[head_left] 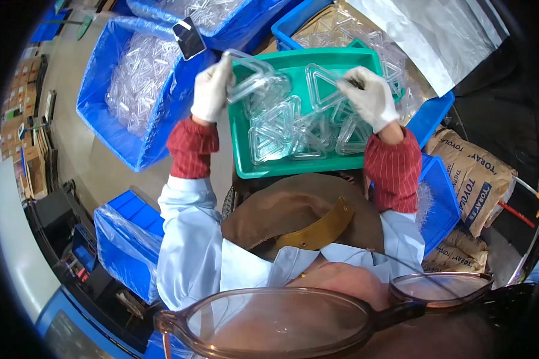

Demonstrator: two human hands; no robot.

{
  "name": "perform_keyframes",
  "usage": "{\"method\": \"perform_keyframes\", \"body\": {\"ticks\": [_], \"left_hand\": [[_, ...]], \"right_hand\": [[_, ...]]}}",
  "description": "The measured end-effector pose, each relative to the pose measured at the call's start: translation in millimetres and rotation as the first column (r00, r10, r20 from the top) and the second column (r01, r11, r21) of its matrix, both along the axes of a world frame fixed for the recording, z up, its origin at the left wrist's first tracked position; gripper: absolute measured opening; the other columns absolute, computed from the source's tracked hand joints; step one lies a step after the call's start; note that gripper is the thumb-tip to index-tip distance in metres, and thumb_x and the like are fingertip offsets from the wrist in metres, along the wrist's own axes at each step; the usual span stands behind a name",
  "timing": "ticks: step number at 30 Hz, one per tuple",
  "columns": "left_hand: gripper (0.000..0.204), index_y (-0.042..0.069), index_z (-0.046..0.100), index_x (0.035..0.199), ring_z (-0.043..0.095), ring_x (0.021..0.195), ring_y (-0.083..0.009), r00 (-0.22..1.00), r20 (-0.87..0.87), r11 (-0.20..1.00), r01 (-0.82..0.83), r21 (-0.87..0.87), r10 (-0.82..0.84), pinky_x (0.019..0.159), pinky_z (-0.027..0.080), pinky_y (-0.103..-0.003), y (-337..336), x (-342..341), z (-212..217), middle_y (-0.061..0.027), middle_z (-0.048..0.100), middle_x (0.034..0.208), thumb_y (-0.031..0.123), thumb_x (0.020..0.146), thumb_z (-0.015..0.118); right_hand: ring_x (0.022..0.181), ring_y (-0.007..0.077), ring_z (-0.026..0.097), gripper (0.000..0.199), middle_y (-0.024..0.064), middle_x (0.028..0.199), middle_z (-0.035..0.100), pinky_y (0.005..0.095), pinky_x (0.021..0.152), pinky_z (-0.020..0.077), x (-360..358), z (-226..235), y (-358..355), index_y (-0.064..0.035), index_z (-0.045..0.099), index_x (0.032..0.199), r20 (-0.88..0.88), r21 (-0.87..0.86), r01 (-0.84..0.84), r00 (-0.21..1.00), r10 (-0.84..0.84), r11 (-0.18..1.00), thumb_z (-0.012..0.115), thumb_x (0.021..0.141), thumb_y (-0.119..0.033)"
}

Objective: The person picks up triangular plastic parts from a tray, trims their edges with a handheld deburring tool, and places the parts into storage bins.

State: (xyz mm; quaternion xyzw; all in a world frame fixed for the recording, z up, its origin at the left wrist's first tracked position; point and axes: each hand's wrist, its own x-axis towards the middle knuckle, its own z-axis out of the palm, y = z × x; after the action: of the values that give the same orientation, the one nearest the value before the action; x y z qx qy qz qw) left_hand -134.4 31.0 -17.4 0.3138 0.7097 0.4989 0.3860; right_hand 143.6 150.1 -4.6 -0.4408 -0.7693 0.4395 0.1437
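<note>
- The left hand (212, 90) has its grip closed on a clear triangular frame (251, 88); the right hand (368, 96) pinches a similar frame (311, 88), both above the green tray (299, 169).
- They seem light, rather stiff, maybe slippery and brittle; the outer edge suits holding.
- Plastic looks glossy, corners rounded; white gloves (206, 109) look like matt cloth.

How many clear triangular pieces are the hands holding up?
2: one piece in the left hand, at the left side of the green tray; another piece in the right hand, over the tray. Others could be hidden in either grip.
</note>
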Motion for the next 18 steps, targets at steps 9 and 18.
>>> {"method": "perform_keyframes", "body": {"ticks": [9, 18], "left_hand": [[0.033, -0.002, 0.056, 0.104, 0.049, 0.053, -0.0076, 0.968, 0.155, 0.976, 0.179, 0.121, -0.196, 0.048, 0.038, -0.018, 17.3, 24.1, 4.8, -0.0029, 0.057, 0.072, 0.029, 0.093, 0.048], [0.026, -0.001, 0.056, 0.088, 0.056, 0.056, -0.0097, 0.948, 0.308, 0.993, -0.101, 0.059, 0.078, 0.050, 0.045, -0.020, -43.4, 12.1, -16.6, -0.0048, 0.059, 0.070, 0.025, 0.091, 0.054]], "right_hand": [[0.053, 0.0051, 0.050, 0.027, 0.0053, 0.077, 0.062, 0.0185, 0.043, 0.0365, 22.5, 13.4, -25.0, 0.0018, 0.062, 0.101, -0.333, -0.478, 0.290, 0.813, -0.477, 0.829, 0.060, 0.085, -0.019], [0.052, 0.0083, 0.056, 0.027, 0.0088, 0.076, 0.063, 0.0189, 0.039, 0.0359, 0.7, 14.6, -26.9, 0.0052, 0.058, 0.098, -0.293, -0.498, 0.270, 0.842, -0.453, 0.824, 0.062, 0.083, -0.018]]}}
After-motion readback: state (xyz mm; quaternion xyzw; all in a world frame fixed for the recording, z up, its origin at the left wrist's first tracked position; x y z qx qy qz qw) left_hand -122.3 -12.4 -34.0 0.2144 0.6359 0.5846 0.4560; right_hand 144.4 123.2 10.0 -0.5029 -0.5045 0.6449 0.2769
